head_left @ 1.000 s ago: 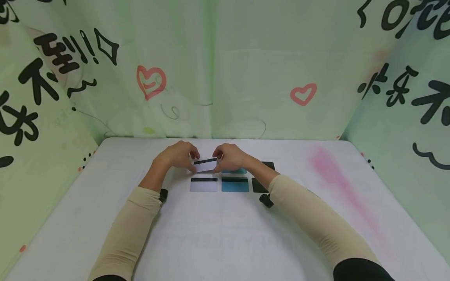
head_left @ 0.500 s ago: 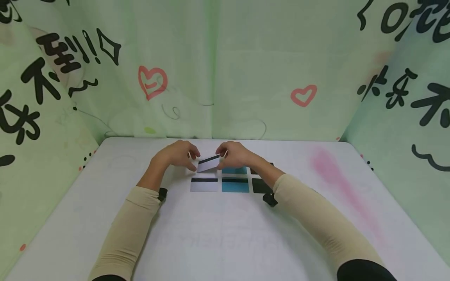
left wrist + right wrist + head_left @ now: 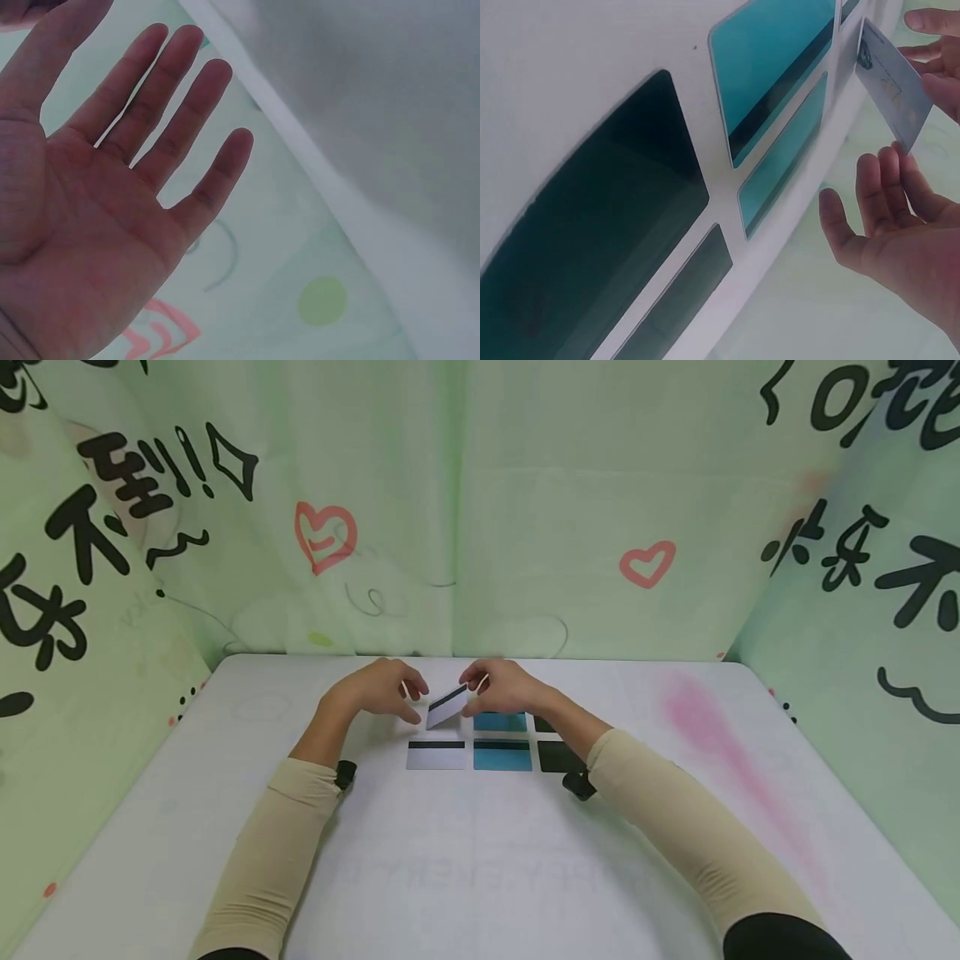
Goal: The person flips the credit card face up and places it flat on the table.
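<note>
My right hand (image 3: 501, 687) pinches a white magnetic-stripe card (image 3: 447, 708) at its right end. The card tilts, right end raised and lower left corner down by the table. Its black stripe faces up in the head view; the right wrist view shows small dark printing on its other face. Left of the card, my left hand (image 3: 378, 687) curves with thumb and fingers apart, thumb tip close to the card's edge. In the left wrist view the left palm (image 3: 105, 217) faces the camera with fingers spread, nothing against them.
Nearer me, a second white card (image 3: 436, 756), a blue card (image 3: 502, 755) and a black card (image 3: 559, 757) form a row. Behind them lie another blue card (image 3: 499, 722) and a black card (image 3: 543, 724), partly under my right arm. A green curtain (image 3: 525, 527) borders the white table (image 3: 420, 860).
The white card, lower and between both hands before, has tilted up more steeply at its right end and shifted right, away from the left thumb. My left hand has barely moved.
</note>
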Demonstrator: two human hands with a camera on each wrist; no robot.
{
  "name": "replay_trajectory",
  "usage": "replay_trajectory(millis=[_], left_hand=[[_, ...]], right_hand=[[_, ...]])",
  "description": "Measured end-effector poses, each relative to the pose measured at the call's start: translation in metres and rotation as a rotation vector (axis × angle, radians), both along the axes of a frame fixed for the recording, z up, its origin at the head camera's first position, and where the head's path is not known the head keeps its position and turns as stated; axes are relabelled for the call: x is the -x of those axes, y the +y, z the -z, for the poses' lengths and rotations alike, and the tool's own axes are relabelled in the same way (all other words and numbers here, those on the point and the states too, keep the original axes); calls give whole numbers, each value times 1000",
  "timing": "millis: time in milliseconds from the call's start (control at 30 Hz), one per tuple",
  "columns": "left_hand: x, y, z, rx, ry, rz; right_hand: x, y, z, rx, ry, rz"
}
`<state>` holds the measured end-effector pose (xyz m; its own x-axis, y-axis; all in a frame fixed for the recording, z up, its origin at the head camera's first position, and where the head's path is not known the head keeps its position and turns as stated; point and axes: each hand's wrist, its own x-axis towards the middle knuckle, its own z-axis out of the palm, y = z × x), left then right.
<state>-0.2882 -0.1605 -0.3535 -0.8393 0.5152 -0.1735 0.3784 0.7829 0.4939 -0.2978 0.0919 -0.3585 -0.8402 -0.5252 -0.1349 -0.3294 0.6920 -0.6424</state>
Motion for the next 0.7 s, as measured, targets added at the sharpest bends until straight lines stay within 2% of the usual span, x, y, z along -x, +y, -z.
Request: replay_trajectory(millis=[300, 500, 700], left_hand=[[6, -6, 5, -56, -45, 6], [7, -10, 5, -108, -67, 17], [8, -13, 5, -165, -120, 18]], right_hand=[[0, 2, -5, 42, -11, 13], [1, 2, -8, 85, -15, 21], [2, 2, -8, 115, -10, 18]])
